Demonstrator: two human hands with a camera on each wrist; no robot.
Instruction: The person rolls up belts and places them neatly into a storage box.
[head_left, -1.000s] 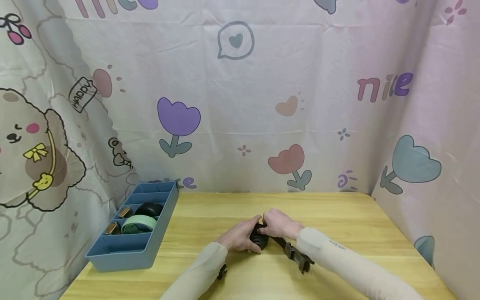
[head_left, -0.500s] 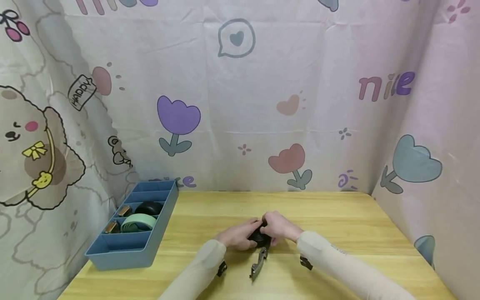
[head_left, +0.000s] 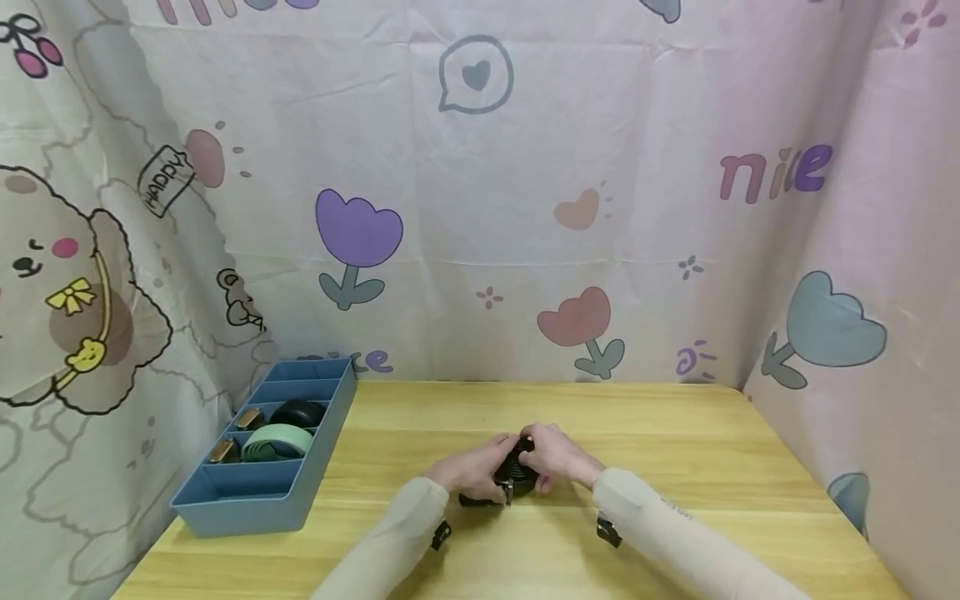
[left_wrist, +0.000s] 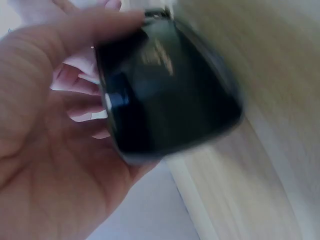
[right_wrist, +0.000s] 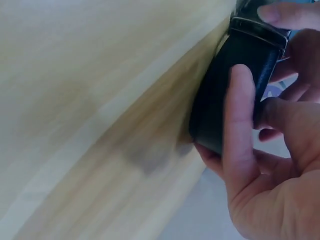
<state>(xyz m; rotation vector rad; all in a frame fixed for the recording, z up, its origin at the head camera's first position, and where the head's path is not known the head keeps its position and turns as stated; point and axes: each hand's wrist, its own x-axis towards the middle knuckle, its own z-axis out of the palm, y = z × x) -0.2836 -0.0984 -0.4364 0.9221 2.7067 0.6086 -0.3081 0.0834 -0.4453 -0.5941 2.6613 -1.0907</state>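
Observation:
A black belt [head_left: 516, 468], wound into a coil, stands on edge near the table's front middle. My left hand [head_left: 478, 472] grips its left side, while my right hand [head_left: 557, 455] holds it from the right. The belt's buckle end lies across the front of the coil. In the left wrist view, a glossy dark buckle face [left_wrist: 170, 95] with pale marks fills the middle, blurred, under the left thumb. In the right wrist view, one right finger lies along the black strap [right_wrist: 210, 107], and the left thumb presses the buckle [right_wrist: 257, 27] above it.
A blue divided tray [head_left: 321, 454] stands at the left. It holds a rolled light green belt [head_left: 279, 435] and a rolled black belt [head_left: 298, 412], with gold-toned buckles [head_left: 225, 452] beside them. A patterned curtain [head_left: 465, 208] hangs behind the wooden table [head_left: 637, 417].
The belt's loose buckle end swung from the right, round the front, to the left side against the coil. Both hands stayed on the coil; the right hand's fingers came lower around it.

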